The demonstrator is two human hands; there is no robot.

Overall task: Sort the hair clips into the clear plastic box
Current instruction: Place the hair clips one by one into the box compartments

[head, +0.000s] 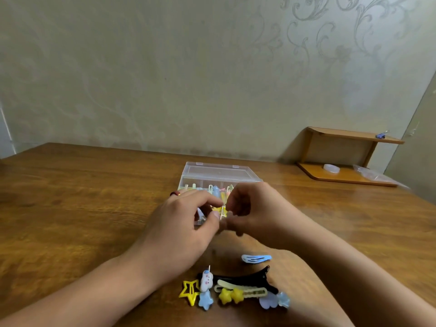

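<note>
Both your hands meet at the centre of the frame, just in front of the clear plastic box. Your left hand and right hand each pinch a small yellow clip, held roughly upright between the fingertips. The box lies directly behind it, higher in the frame, lid open, so the drop is a short reach forward. More hair clips wait on the bench at lower centre, nearer you.
</note>
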